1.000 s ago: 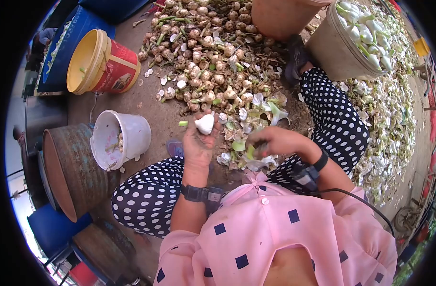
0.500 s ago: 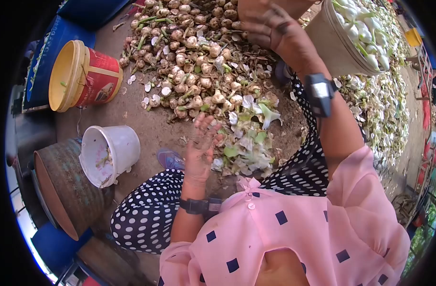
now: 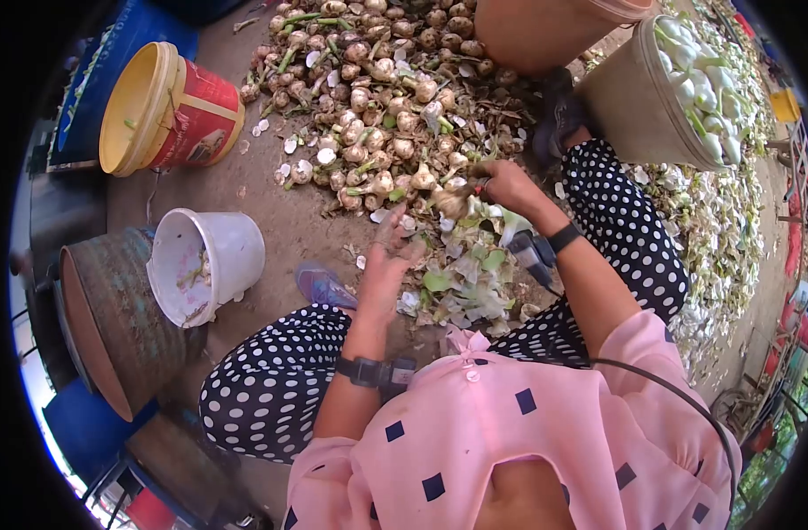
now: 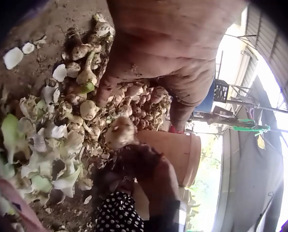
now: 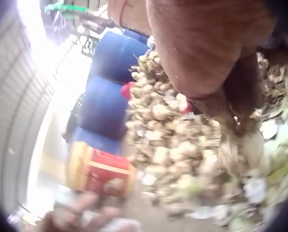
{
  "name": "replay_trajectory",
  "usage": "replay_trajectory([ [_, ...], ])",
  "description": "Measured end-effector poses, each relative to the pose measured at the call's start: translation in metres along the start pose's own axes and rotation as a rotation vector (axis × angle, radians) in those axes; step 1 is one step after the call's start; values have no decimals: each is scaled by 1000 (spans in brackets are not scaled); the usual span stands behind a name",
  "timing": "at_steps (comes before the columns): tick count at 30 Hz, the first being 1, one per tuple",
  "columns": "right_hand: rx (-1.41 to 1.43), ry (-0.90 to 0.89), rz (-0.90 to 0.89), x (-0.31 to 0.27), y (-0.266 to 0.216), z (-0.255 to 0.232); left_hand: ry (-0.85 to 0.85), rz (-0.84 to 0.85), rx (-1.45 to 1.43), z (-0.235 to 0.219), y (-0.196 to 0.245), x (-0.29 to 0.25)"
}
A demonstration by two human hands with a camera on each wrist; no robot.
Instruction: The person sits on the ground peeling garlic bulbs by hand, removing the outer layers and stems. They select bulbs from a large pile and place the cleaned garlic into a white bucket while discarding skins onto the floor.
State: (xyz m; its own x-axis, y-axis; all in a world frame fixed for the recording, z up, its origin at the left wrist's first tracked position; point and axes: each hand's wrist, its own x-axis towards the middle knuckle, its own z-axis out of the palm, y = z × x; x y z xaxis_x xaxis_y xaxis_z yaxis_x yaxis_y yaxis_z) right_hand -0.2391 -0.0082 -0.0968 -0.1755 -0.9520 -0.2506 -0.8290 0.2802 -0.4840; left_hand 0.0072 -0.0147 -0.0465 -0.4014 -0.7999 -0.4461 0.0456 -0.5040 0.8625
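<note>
My right hand (image 3: 510, 187) grips an unpeeled garlic bulb (image 3: 453, 204) by its stem end, over the edge of the garlic heap (image 3: 377, 132). In the right wrist view the bulb (image 5: 240, 150) hangs below the curled fingers, its brown skin dirty and papery. A bit of red shows by those fingers. My left hand (image 3: 390, 256) is held just left of the bulb, palm up, fingers spread loosely with nothing in them. Stripped skins and leaves (image 3: 461, 278) lie beneath both hands. The left wrist view shows the left hand (image 4: 163, 53) close above the heap.
A bucket (image 3: 638, 97) of peeled white garlic stands at the right, next to a terracotta-coloured bucket (image 3: 545, 35). On the left are a white bucket (image 3: 232, 252), a yellow and red bucket (image 3: 192, 115) and a rusty drum (image 3: 126, 300). More skins (image 3: 722, 238) cover the right-hand floor.
The white peeled bulb has left my left hand. My right hand swung up toward the buckets, then came back down and now holds an unpeeled bulb.
</note>
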Motion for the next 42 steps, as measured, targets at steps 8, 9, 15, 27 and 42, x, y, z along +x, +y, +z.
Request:
replay_trajectory([
  [8,1586,-127,254,-82,-94,-20,-252,376,131,13,17,-25],
  [9,1598,-148,315,-87,-104,-19,-209,486,262,14,16,-30],
  [15,1501,-49,67,-105,-129,-27,-133,454,74,16,26,-56],
  [27,1077,224,-220,-111,-118,-23,-222,20,-521,14,41,-65],
  [42,1261,-308,0,-116,-83,-35,-355,278,333,-4,38,-55],
])
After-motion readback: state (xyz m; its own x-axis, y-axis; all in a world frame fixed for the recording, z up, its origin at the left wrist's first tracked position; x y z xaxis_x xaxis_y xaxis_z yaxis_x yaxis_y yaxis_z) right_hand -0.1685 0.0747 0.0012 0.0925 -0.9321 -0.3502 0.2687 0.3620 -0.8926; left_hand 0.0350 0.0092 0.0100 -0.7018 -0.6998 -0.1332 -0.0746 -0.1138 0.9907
